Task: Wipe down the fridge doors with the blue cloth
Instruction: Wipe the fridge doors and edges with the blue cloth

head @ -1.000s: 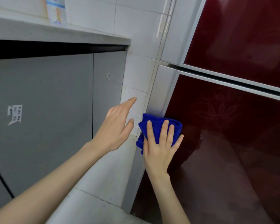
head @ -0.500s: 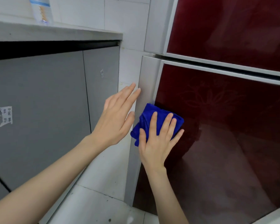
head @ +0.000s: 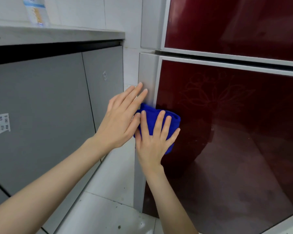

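Note:
The fridge has glossy dark red doors with silver-grey frames: a lower door and an upper door. A folded blue cloth lies flat against the lower door's left edge. My right hand presses on the cloth with fingers spread. My left hand is flat and open beside it, fingertips against the door's grey side edge, overlapping the cloth's left part. Most of the cloth is hidden under my hands.
Grey cabinet doors under a pale counter stand to the left. A plastic bottle sits on the counter. White wall tiles fill the narrow gap beside the fridge. Tiled floor lies below.
My left hand has moved right and reached the fridge's side edge, closing on the cloth. My right hand with the cloth has stayed at the lower door's left edge, with no clear shift along the door.

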